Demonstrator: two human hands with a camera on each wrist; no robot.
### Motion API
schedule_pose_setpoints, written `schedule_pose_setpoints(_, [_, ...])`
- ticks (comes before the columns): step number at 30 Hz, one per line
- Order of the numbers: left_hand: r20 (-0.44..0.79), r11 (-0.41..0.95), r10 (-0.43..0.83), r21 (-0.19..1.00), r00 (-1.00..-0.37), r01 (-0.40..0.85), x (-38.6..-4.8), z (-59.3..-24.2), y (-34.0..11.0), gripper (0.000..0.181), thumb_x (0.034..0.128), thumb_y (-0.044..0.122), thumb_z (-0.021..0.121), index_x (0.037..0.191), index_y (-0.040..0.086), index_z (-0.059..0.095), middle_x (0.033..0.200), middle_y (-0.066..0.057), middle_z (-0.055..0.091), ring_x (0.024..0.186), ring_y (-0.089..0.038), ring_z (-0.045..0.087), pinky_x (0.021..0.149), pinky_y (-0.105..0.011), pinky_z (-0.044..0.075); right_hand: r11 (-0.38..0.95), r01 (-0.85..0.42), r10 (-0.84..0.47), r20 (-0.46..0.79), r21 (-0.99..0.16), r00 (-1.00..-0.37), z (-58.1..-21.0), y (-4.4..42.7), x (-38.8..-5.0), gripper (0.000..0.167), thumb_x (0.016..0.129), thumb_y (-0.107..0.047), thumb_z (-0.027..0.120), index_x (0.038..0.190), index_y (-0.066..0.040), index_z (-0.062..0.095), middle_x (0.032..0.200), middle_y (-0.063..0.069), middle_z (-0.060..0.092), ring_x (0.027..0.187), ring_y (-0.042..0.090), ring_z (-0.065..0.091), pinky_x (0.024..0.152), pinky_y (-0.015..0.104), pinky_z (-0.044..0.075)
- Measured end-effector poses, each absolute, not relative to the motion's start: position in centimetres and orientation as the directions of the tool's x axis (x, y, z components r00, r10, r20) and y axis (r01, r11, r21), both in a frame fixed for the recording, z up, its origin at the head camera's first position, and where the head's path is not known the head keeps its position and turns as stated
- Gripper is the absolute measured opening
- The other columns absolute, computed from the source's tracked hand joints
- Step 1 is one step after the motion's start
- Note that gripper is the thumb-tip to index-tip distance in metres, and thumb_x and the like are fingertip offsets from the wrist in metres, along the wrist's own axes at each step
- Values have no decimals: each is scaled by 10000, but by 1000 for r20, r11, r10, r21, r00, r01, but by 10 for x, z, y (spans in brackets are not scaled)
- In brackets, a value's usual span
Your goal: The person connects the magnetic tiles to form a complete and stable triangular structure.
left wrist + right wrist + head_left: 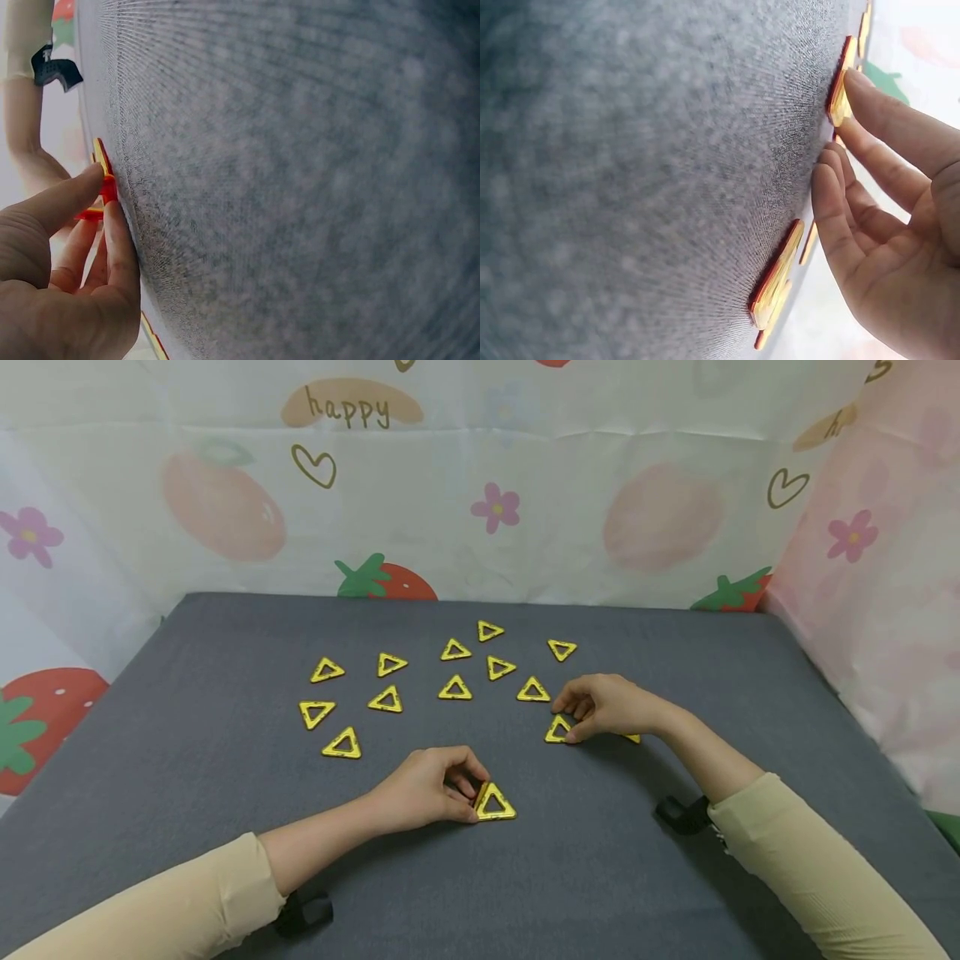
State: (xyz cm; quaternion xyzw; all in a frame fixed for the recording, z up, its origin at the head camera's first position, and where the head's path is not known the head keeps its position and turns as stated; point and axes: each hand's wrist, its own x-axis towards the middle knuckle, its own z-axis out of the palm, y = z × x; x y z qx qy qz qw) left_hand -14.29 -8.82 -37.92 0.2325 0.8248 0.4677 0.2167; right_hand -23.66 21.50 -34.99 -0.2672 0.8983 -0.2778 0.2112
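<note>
Near the front middle of the table, my left hand (423, 789) pinches a yellow triangular tile with an open centre (486, 817). In the left wrist view, thumb and fingers meet on red and yellow tile edges (107, 187), one standing at an angle to the other. Farther right, my right hand (618, 706) has its thumb and forefinger on another yellow triangular tile (554, 737), which lies on the cloth. The right wrist view shows the thumb on that tile's edge (838, 94), with the other fingers curled beneath. One more tile (633, 738) is mostly hidden behind the right hand.
Several matching yellow tiles lie flat and apart across the back half of the grey table (225, 710), such as one tile (342, 744) at the left and one (562, 650) at the back right. A printed curtain (555, 560) stands behind the table.
</note>
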Motion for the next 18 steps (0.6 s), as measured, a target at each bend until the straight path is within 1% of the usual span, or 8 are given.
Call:
schedule_pose_setpoints(10, [-148,453,586,875,-797,170,-143,-379,-88,366,780,31,811,1110,84,662,1006,-81,702,852,-87,670,716,-206,577,687,-380,-611,-208,-620,-764,-351,214,-235,370,844,-181,784,1182,-89,667,1156,111,680,1076,243,655,920,394,551])
schedule_pose_setpoints(18, [-139,455,587,871,-798,184,-142,-378,-88,365,781,27,809,1110,86,664,1004,-81,703,863,-83,661,718,-196,573,712,-390,-592,-200,-584,-781,-348,209,-232,348,822,-156,803,1132,-91,658,1114,91,680,1022,218,643,885,383,546])
